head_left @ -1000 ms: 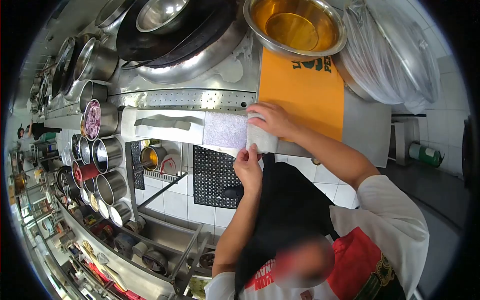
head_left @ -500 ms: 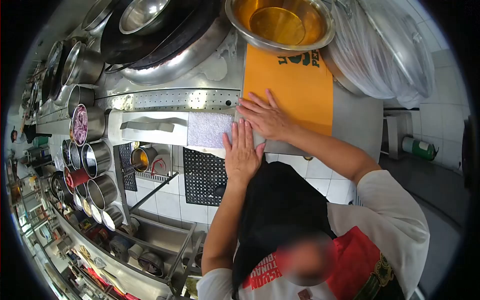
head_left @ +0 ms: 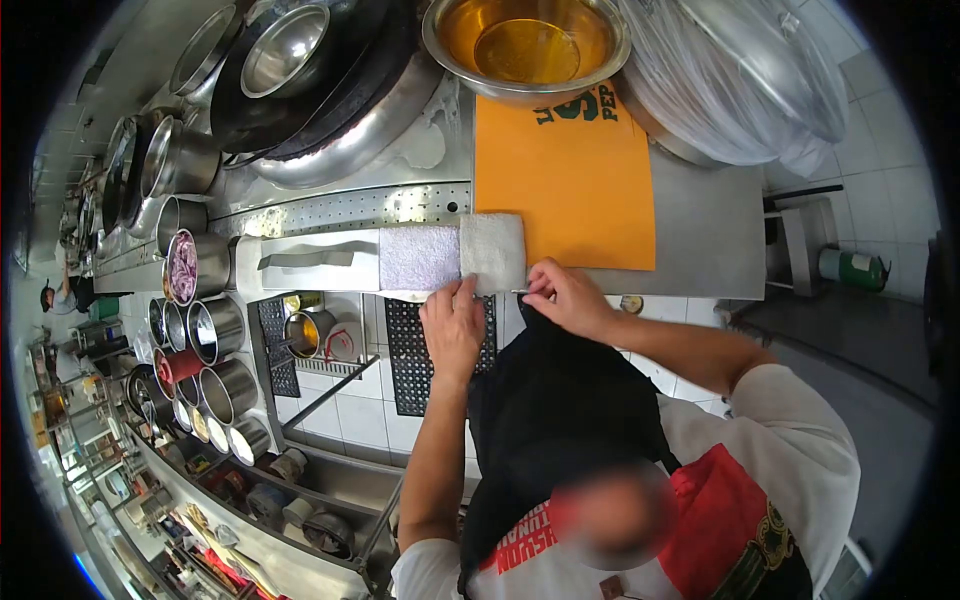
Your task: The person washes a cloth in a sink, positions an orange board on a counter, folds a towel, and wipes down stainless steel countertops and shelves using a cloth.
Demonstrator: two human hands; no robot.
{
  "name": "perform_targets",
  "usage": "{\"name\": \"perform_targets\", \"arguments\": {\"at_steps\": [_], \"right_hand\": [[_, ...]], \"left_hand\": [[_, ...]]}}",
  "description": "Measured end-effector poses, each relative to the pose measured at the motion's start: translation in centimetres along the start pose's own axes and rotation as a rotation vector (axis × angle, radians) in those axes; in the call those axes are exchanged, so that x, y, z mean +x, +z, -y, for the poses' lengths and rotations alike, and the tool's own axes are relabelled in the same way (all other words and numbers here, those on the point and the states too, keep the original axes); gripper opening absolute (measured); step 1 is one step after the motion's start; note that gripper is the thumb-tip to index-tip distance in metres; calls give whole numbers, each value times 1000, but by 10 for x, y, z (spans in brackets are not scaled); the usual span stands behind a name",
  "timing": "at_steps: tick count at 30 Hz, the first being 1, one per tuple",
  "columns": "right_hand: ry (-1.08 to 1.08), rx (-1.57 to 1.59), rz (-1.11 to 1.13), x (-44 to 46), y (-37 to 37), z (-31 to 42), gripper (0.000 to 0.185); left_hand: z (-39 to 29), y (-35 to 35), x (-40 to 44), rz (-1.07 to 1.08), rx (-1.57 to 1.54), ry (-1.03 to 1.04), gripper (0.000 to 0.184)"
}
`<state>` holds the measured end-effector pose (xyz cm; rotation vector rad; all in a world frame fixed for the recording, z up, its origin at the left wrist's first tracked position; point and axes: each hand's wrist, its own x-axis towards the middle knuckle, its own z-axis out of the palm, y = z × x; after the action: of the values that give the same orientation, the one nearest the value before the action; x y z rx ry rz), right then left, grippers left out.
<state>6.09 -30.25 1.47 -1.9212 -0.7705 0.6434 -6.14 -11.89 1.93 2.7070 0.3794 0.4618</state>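
Note:
A folded grey cloth (head_left: pixel 492 246) lies flat at the counter's front edge, beside a folded pale purple cloth (head_left: pixel 419 257). My left hand (head_left: pixel 455 328) has its fingers bent together at the front edge, where the two cloths meet, and grips the grey cloth's near edge. Just right of the grey cloth's near corner, my right hand (head_left: pixel 578 302) is closed in a pinch; what it holds at the top of the black apron (head_left: pixel 560 400) is too small to make out. An orange sheet (head_left: pixel 565 190) lies behind my right hand.
A steel bowl of amber liquid (head_left: pixel 527 50) stands at the sheet's back edge. Plastic-wrapped metalware (head_left: pixel 740 85) is at the back right, a large dark wok (head_left: pixel 340 80) at the back left. Steel pots (head_left: pixel 215 330) line the left. A white container (head_left: pixel 330 280) adjoins the purple cloth.
My right hand has come off the grey cloth and orange sheet toward the counter edge and closed. My left hand has drawn back from flat on the cloth, its fingers now bent at the edge.

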Motion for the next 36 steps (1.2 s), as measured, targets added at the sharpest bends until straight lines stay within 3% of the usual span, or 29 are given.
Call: {"name": "perform_targets", "arguments": {"at_steps": [2,3,7,10,13,16,19,20,22,27,30,31,34,36], "right_hand": [[151,275,-158,-1,31,-10,33],[313,413,-99,2,35,-3,32],[447,761,-174,12,61,-4,28],[502,799,-140,16,62,4,27],[350,85,83,11,26,14,26],[13,-339,-186,17,-14,38,29],[-403,-251,-202,76,-19,38,47],[-386,-305,-57,91,-11,29,50],[-388,-516,189,113,-11,27,54],[-451,-495,312,97,-23,38,32],[-388,-213,337,54,-49,74,28],[-353,-127,321,35,-56,86,28],[-267,24,241,-17,-91,112,26],[-231,57,126,-53,-115,119,25]], "left_hand": [[5,5,7,19,-18,18,44],[6,6,9,-15,-32,42,37],[8,5,11,-56,-60,95,27],[14,12,6,-85,-48,108,26],[14,10,4,-89,-32,90,34],[-3,2,-9,-118,-332,-251,34],[-9,13,-14,-156,-591,-633,37],[-13,20,-5,-147,-700,-747,37],[0,36,-5,-170,-648,-673,37],[9,27,2,70,-687,-627,42],[-16,-9,15,-131,-401,-82,45],[-27,-24,18,-81,-647,-136,42],[-41,-63,32,279,-891,-6,31],[-78,-85,43,374,-941,44,22]]}}
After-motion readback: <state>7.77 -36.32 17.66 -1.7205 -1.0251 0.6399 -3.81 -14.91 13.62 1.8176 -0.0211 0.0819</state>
